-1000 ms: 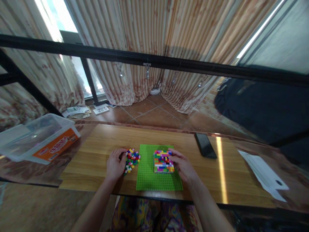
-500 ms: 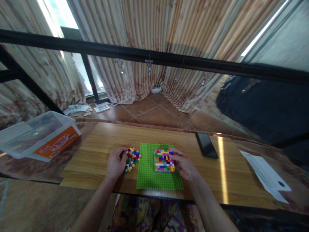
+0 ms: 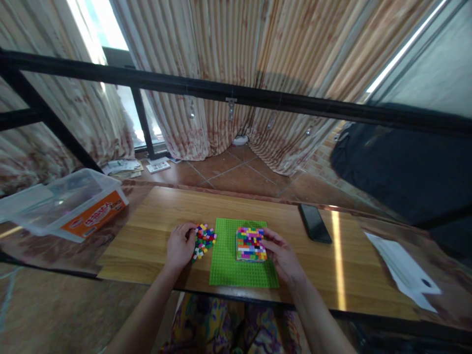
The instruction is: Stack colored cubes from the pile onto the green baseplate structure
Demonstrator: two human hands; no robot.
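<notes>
- A clear plastic storage tub (image 3: 62,209) with an orange label sits at the far left, off the end of the wooden table (image 3: 155,221).
- The left hand (image 3: 179,247) lies palm down on the table, fingertips curled into the left edge of a small heap of loose coloured bricks (image 3: 204,239). Whether it has pinched one is hidden, so I cannot tell if the fingers are closed on anything.
- Those bricks look tiny, hard and light. They would likely scatter at a nudge, and are best picked one at a time between thumb and forefinger by their side walls.
- The heap lies just beside the left border of the green baseplate (image 3: 224,268), which lies flat near the table's front edge.
- On the plate's far right part stands a multicoloured brick block (image 3: 251,243), several layers thick.
- The right hand (image 3: 282,255) rests against the block's right side, fingers loosely spread and touching it rather than clamped around it.
- The block should be stiff but could split between layers if levered. Gripping opposite side walls seems safest.
- A dark phone (image 3: 314,222) lies further right, well apart, then a white paper sheet (image 3: 403,270).
</notes>
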